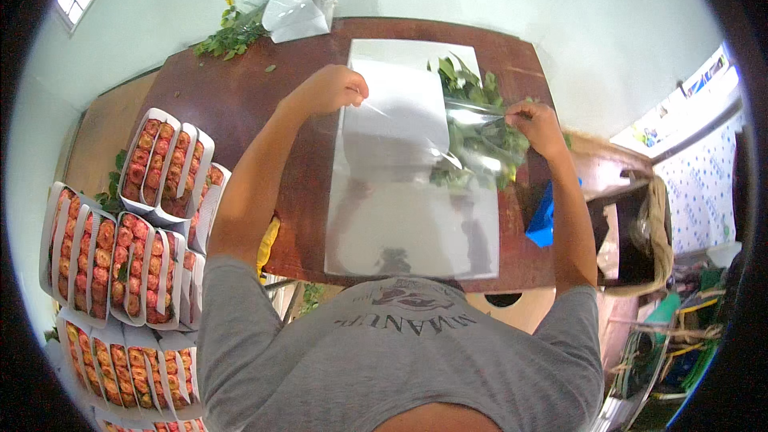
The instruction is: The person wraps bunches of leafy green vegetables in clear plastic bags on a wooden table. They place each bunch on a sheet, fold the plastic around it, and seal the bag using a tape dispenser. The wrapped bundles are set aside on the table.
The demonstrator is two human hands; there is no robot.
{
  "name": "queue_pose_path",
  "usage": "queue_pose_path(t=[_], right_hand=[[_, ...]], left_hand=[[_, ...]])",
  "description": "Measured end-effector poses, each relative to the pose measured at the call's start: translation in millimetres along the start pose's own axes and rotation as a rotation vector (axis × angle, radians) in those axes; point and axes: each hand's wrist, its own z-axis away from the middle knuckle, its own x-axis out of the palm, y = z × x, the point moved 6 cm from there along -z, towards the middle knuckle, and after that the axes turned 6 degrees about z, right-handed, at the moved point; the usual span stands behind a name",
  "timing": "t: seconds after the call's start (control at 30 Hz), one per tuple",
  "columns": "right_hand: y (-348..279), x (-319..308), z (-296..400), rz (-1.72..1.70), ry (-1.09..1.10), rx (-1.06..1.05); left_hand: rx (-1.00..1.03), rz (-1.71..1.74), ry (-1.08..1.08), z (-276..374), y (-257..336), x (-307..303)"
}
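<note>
A clear plastic sheet (420,132) stretches between my two hands above a glossy white board (414,228) on the dark wooden table (306,180). My left hand (345,89) pinches its edge beside the board's left side. My right hand (534,122) grips the opposite edge at the right, its fingers closed on the film. Green leafy stems (486,138) lie at the board's right side, partly beneath the shiny film. A whitish sheet (396,108) covers the board's upper middle; whether it is a separate piece from the board is unclear.
Bundles of pink-orange roses (150,270) wrapped in white cardboard stack at the left. A clear-and-white wrapper (300,11) and leafy stems (231,36) lie at the table's back edge. Right are a blue object (542,219) and a cloth-rimmed bin (660,240); a yellow item (268,246) is near my left elbow.
</note>
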Motion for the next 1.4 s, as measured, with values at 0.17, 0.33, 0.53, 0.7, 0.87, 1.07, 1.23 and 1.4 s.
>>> queue_pose_path(t=[0.17, 0.33, 0.53, 0.7, 0.87, 1.07, 1.23, 1.4], right_hand=[[58.6, 59.5, -72.6, -0.063, -0.137, 0.064], [93.5, 106.3, -68.0, -0.192, -0.263, 0.263], [107.5, 99.6, -52.3, -0.511, -0.249, 0.335], [124.5, 95.1, -43.2, -0.391, -0.269, 0.407], [59.3, 45.8, -52.1, 0.132, 0.108, 0.253], [-86.5, 124.8, -84.5, 0.11, 0.015, -0.28], [-47.7, 184.1, -114.3, 0.112, -0.221, -0.048], [-48.0, 183.4, -123.1, 0.076, -0.354, 0.027]], left_hand=[[-0.226, 0.114, -0.251, -43.0, -48.1, -5.6], [-0.136, -0.282, -0.297, -79.3, -17.4, 13.3], [-0.18, -0.626, -0.415, -110.0, -46.9, 40.8], [-0.257, -0.472, -0.427, -116.1, -61.2, 48.2], [-0.254, -0.47, -0.404, -120.1, -58.5, 49.4], [-0.259, -0.466, -0.402, -118.1, -60.7, 48.2], [-0.232, -0.39, -0.401, -120.2, -64.4, 47.8], [-0.248, -0.337, -0.485, -125.5, -76.8, 43.0]])
